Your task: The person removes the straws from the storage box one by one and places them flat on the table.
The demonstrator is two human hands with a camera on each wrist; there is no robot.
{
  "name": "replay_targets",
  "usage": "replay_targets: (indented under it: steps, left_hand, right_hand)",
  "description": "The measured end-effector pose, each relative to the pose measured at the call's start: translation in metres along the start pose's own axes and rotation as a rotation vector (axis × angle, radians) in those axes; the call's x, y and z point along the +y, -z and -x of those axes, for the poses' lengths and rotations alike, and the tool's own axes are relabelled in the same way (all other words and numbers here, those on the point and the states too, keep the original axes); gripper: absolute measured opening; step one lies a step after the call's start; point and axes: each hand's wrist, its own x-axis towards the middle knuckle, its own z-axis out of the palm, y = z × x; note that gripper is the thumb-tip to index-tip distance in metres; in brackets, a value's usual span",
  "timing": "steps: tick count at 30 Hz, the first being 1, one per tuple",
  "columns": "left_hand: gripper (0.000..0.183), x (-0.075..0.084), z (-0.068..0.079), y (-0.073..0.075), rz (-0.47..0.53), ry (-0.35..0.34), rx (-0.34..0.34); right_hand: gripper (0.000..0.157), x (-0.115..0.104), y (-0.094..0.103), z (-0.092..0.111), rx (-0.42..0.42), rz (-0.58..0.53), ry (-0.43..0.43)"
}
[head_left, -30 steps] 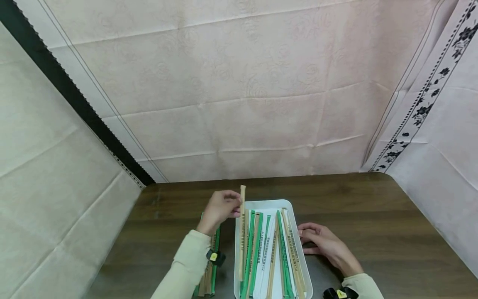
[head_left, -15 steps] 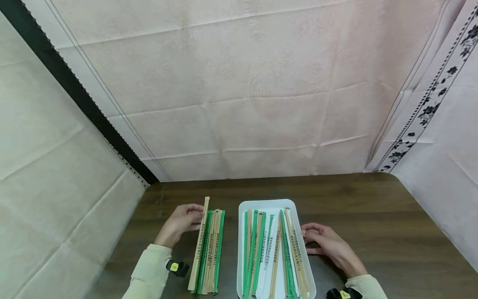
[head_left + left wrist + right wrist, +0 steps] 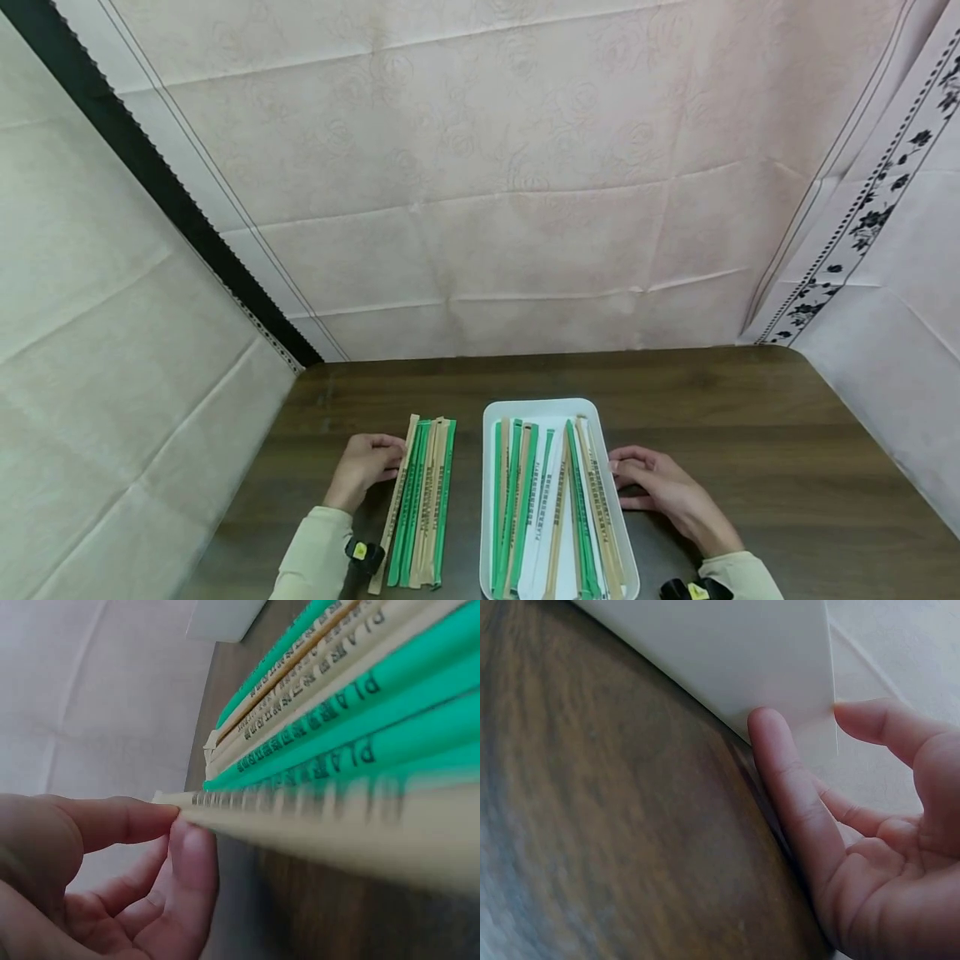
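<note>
Left hand pinches a tan packet near its far end, thumb to finger. I see the packet slanting along the left edge of a green-and-tan row on the wooden table. Right hand, fingers loosely extended, touches the right side of a white tray holding more packets.

tray: plain white. packets in tray: green, beige and white, dark lettering. packets at left: green and beige, dark lettering. table: dark brown, wood-grained. back cloth: pale pinkish cream, faint rose pattern. right border: white with black flowers. left band: black. sleeves: pale cream. wrist cameras: black, yellow patch.
</note>
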Motion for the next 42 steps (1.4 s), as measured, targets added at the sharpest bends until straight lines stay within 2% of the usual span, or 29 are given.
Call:
replay_targets:
  steps: [6,13,20,24,27,31,35,39,42]
  left_hand:
    - [0.019,0.002,-0.004,-0.004,0.023,0.008,-0.006]
    - [0.015,-0.008,-0.007,-0.008,-0.071,-0.019,0.026]
    - [0.012,-0.012,-0.003,-0.010,-0.149,-0.086,0.077]
    - [0.014,-0.005,0.000,-0.013,-0.151,-0.123,0.080]
    - [0.017,0.012,0.005,-0.019,-0.183,-0.167,0.078]
    - [0.019,0.048,0.013,-0.038,-0.197,-0.242,0.028]
    - [0.019,0.079,0.019,-0.068,-0.066,-0.276,-0.127]
    - [0.018,0.095,0.021,-0.106,0.073,-0.247,-0.255]
    - [0.018,0.099,0.022,-0.134,0.091,-0.207,-0.294]
  right_hand:
    - [0.051,0.001,0.000,0.001,0.012,0.007,-0.009]
    - [0.052,0.003,0.000,0.001,-0.001,0.002,-0.010]
    - [0.053,0.000,-0.001,0.001,-0.016,0.000,0.002]
    - [0.052,-0.002,-0.002,0.001,-0.011,0.002,-0.001]
    - [0.051,-0.003,-0.003,0.000,-0.002,0.008,-0.009]
    - [0.050,-0.004,-0.004,-0.001,0.013,0.019,-0.014]
    - [0.050,-0.005,-0.004,-0.002,0.023,0.023,-0.011]
    - [0.050,-0.004,-0.003,-0.002,0.031,0.023,-0.009]
    - [0.050,0.000,-0.002,-0.001,0.027,0.011,-0.005]
